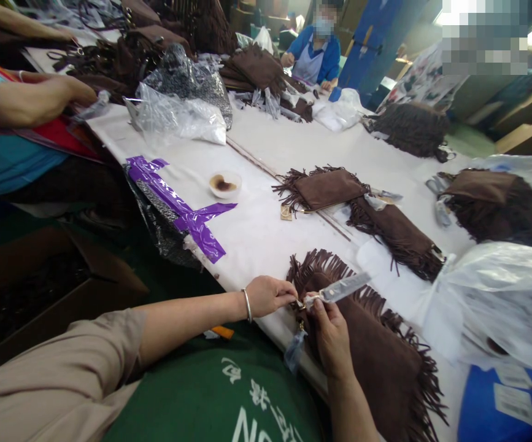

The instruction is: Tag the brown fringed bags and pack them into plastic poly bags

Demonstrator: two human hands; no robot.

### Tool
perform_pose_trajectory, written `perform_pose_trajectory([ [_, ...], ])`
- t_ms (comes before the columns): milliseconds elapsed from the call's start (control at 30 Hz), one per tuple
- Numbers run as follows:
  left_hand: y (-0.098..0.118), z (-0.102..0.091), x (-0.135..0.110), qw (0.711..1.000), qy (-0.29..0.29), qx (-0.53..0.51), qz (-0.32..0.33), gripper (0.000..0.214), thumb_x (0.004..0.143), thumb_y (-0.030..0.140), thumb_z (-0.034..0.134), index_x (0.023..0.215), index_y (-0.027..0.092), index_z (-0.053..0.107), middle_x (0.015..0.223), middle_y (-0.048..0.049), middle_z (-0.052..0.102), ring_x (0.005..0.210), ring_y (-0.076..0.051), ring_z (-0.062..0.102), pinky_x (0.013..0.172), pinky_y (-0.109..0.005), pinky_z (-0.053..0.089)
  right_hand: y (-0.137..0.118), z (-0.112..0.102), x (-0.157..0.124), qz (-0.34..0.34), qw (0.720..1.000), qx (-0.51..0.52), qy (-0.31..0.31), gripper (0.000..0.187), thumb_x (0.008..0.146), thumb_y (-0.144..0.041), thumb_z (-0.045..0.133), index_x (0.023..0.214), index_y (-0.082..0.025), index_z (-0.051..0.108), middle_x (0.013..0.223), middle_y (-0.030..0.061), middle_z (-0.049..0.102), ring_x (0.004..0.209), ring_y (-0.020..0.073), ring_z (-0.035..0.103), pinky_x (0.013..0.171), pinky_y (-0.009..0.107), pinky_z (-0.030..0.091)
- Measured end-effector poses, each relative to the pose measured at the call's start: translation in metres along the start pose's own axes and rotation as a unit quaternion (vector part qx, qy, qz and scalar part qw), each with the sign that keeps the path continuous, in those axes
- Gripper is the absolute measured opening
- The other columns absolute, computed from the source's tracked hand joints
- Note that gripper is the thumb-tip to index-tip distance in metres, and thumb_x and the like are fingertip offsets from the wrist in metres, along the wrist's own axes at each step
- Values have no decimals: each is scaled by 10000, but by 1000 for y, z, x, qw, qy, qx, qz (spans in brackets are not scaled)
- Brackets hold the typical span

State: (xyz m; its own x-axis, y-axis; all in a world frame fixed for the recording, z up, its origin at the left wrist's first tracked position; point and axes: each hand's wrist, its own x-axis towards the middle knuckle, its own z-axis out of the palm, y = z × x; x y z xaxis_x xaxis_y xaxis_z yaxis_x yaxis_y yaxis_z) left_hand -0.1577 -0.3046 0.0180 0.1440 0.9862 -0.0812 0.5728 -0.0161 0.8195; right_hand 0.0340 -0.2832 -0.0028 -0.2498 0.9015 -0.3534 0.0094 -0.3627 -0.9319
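Observation:
A brown fringed suede bag [371,362] lies at the table's near edge, partly under my hands. My left hand [268,296], a silver bangle on its wrist, pinches at the bag's top corner; what sits between the fingertips is too small to make out. Close beside it, my right hand [332,334] is closed, thumb and fingers gripping a strip in clear plastic wrap [346,286] that points to the upper right. Below the fingertips a small plastic-wrapped piece [296,350] hangs over the edge from gold-coloured hardware.
More fringed bags [327,189] lie beyond, with a pile [486,202] at right. A small bowl of brown stuff [225,184] stands near purple tape [178,205]. Clear plastic bags [500,294] lie at right. One co-worker's arm [35,98] reaches in at left; another person [318,52] sits opposite.

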Motion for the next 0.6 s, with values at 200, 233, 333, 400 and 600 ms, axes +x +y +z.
perform_pose_trajectory([
  [200, 3, 8, -1, 1000, 2, -8, 8, 191, 855, 344, 571, 924, 234, 711, 707, 21, 666, 592, -105, 538, 560, -179, 367, -2, 3, -1, -21, 998, -56, 24, 507, 757, -582, 600, 1075, -187, 616, 924, 50, 678, 776, 185, 609, 671, 279, 487],
  [233, 3, 9, -1, 1000, 3, -9, 13, 192, 857, 343, 568, 923, 234, 712, 730, 18, 676, 608, -108, 552, 570, -180, 374, -3, 3, -1, -27, 997, -66, 26, 510, 757, -589, 595, 1068, -185, 621, 912, 49, 676, 766, 184, 603, 665, 278, 483],
  [333, 4, 9, -3, 999, 1, -2, 35, 208, 872, 339, 549, 955, 238, 711, 830, 6, 706, 705, -131, 604, 641, -191, 405, -6, 5, -1, -40, 995, -87, 32, 472, 767, -572, 596, 1025, -179, 639, 823, 24, 656, 709, 165, 570, 652, 270, 461],
  [400, 4, 8, -5, 999, -4, -4, 46, 227, 887, 344, 528, 978, 238, 707, 885, -4, 711, 776, -151, 623, 698, -206, 417, -9, 8, -1, -50, 992, -108, 33, 430, 781, -550, 593, 972, -170, 654, 755, 7, 631, 683, 155, 548, 651, 265, 445],
  [600, 2, 17, -12, 974, -37, -214, -69, 304, 843, 434, 562, 883, 152, 671, 592, 14, 595, 521, -107, 516, 519, -203, 372, -25, 20, 4, -116, 972, -203, -3, 351, 816, -501, 572, 910, -187, 698, 899, 39, 650, 859, 190, 581, 802, 299, 444],
])
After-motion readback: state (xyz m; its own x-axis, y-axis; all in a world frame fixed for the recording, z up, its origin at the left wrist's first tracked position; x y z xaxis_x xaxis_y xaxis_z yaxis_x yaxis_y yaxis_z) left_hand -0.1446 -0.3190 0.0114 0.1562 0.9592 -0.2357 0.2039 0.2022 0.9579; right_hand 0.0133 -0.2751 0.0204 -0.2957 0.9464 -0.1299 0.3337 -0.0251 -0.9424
